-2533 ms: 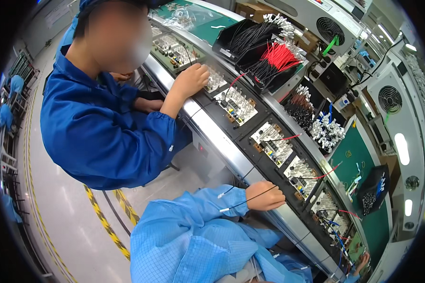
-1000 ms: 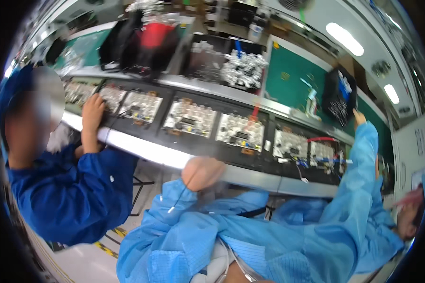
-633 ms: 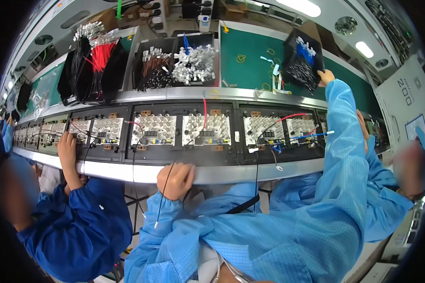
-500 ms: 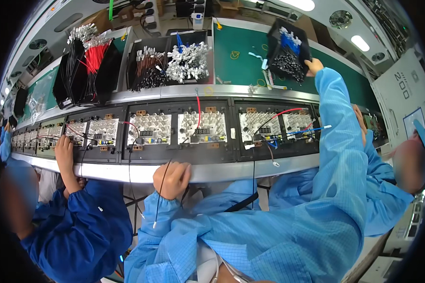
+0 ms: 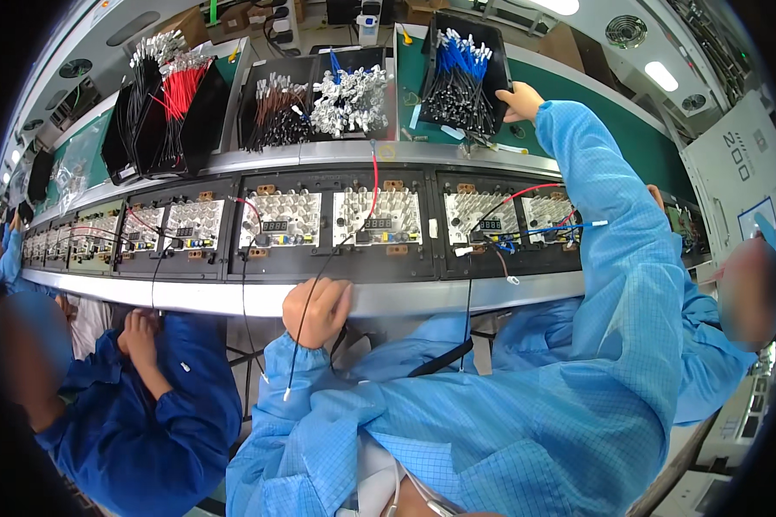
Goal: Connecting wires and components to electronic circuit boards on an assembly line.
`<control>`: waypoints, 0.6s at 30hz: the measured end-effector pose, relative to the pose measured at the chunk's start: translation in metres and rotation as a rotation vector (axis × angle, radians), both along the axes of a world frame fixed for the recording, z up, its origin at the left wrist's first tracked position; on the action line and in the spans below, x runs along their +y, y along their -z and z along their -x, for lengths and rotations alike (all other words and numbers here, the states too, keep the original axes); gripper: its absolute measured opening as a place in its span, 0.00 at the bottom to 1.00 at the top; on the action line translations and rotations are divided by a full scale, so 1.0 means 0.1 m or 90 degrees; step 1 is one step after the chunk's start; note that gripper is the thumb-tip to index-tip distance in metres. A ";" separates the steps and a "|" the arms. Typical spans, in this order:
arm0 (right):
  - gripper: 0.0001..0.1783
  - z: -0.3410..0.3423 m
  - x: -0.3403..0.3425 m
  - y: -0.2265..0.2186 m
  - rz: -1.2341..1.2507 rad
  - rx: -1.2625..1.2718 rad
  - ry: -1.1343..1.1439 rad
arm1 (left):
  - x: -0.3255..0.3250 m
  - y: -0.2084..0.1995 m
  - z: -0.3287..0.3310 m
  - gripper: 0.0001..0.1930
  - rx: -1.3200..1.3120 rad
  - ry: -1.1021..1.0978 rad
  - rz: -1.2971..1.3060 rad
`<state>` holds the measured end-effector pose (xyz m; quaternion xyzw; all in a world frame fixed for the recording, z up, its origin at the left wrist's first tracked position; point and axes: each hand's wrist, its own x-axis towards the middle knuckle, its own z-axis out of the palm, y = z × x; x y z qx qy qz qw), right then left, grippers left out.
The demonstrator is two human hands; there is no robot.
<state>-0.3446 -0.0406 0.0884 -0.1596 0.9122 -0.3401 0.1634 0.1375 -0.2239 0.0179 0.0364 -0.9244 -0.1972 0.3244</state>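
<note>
With my arm stretched far to the right, my right hand (image 5: pixel 521 102) grips the right side of a black bin (image 5: pixel 502 73) over the green mat. Many blue-and-black wire leads (image 5: pixel 461 82) with white tips fill that bin. My left hand (image 5: pixel 317 312) is curled at the front metal rail (image 5: pixel 405 298), its inner fingers hidden. A thin black lead (image 5: pixel 298 345) runs from a circuit board (image 5: pixel 376 220) across the back of this hand and dangles below it. Red, black, blue and brown leads hang from the row of boards, which sit in black trays (image 5: pixel 284 261).
Left of my bin stand bins of white-tipped leads (image 5: pixel 349 102), brown leads (image 5: pixel 276 112) and red leads (image 5: pixel 184 90). A green mat (image 5: pixel 560 121) covers the bench behind the trays. One co-worker in dark blue (image 5: pixel 147 422) sits to the left; another person (image 5: pixel 707 353) is close on the right.
My right hand has brought the bin of blue leads leftward, nearer the other bins. The left co-worker's hand has drawn back from the boards. My left hand stays by the rail.
</note>
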 end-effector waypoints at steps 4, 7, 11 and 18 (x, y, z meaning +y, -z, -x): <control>0.21 -0.03 -0.02 0.01 0.005 0.022 -0.063 | 0.00 -0.02 0.00 0.02 -0.004 0.004 -0.003; 0.19 -0.02 -0.05 -0.02 0.011 -0.092 -0.014 | -0.03 -0.04 0.01 0.02 -0.009 0.005 0.007; 0.33 -0.15 0.08 -0.27 -0.074 -0.261 -0.131 | -0.05 0.00 0.01 0.02 -0.003 -0.006 0.015; 0.29 -0.44 0.72 -1.72 -0.293 0.036 -0.210 | -0.09 -0.01 0.06 0.03 0.007 0.030 0.003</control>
